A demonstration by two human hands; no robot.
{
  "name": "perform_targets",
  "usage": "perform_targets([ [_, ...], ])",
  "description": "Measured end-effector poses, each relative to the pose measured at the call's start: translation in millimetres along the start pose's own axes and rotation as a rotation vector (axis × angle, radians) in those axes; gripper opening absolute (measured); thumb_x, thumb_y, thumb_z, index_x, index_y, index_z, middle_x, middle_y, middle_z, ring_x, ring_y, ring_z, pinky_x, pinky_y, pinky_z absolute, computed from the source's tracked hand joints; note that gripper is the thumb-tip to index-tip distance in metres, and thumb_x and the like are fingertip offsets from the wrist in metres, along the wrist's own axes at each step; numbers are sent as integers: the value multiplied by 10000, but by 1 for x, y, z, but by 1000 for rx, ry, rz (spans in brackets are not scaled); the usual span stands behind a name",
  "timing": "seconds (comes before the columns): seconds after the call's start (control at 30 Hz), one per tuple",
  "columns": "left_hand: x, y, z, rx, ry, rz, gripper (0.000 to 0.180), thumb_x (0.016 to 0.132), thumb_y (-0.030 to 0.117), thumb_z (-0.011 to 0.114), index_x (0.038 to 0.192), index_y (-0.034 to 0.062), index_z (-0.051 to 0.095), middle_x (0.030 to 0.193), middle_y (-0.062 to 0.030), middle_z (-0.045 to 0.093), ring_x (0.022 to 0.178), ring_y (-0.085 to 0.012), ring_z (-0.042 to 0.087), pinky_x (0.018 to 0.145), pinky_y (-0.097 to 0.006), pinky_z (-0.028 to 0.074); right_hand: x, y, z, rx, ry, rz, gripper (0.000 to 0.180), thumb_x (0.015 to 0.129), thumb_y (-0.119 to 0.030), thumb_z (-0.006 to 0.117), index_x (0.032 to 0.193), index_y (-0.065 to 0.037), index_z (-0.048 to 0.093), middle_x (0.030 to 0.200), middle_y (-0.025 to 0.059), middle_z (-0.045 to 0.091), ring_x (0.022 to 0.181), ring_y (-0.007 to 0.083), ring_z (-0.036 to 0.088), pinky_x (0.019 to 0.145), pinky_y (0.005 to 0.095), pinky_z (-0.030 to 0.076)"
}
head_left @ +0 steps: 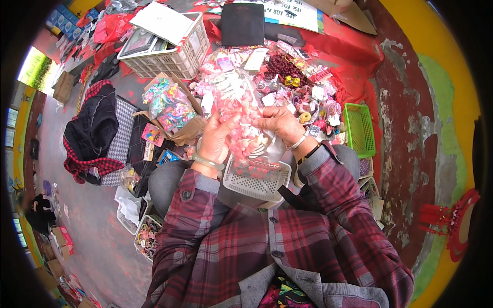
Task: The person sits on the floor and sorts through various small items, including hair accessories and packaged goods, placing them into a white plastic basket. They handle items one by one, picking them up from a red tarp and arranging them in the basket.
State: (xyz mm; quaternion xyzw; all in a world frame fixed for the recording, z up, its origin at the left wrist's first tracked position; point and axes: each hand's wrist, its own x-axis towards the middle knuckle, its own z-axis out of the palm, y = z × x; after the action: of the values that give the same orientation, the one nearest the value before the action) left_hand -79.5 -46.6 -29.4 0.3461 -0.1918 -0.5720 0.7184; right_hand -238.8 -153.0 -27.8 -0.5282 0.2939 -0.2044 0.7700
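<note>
Both my hands hold up a clear plastic bag [237, 105] stuffed with small pink and white trinkets. My left hand [215, 138] grips its lower left side, a pale bangle on the wrist. My right hand [280, 123] pinches the bag's lower right side, with a bracelet and a dark band on that wrist. Under the bag, on my lap, rests a small white slotted basket [257, 180] with red pieces in it. My sleeves are dark red plaid.
A heap of colourful hair ornaments and beads [300, 84] lies on red cloth ahead. A white crate [169, 59] stands at the back left, a cardboard box of bright packets [172, 110] to the left, a green basket [359, 128] to the right, dark clothes [95, 131] far left.
</note>
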Motion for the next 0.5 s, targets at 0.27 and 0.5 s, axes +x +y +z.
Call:
perform_targets([
  [0.27, -1, 3, 4, -10, 59, -64, 290, 842, 7, 600, 1124, 41, 544, 1043, -54, 617, 940, -162, 608, 807, -319, 518, 1, -7, 1, -128, -30, 90, 176, 779, -117, 713, 914, -12, 668, 769, 22, 635, 694, 82, 565, 611, 229, 447],
  [0.5, -4, -1, 2, 85, 35, 38, 368, 819, -46, 587, 1170, 41, 516, 1072, -52, 605, 969, -157, 595, 867, -310, 484, 10, -23, -32, 192, 239, -81, 204, 874, -209, 601, 974, -36, 644, 816, 25, 638, 737, 122, 595, 659, 255, 476],
])
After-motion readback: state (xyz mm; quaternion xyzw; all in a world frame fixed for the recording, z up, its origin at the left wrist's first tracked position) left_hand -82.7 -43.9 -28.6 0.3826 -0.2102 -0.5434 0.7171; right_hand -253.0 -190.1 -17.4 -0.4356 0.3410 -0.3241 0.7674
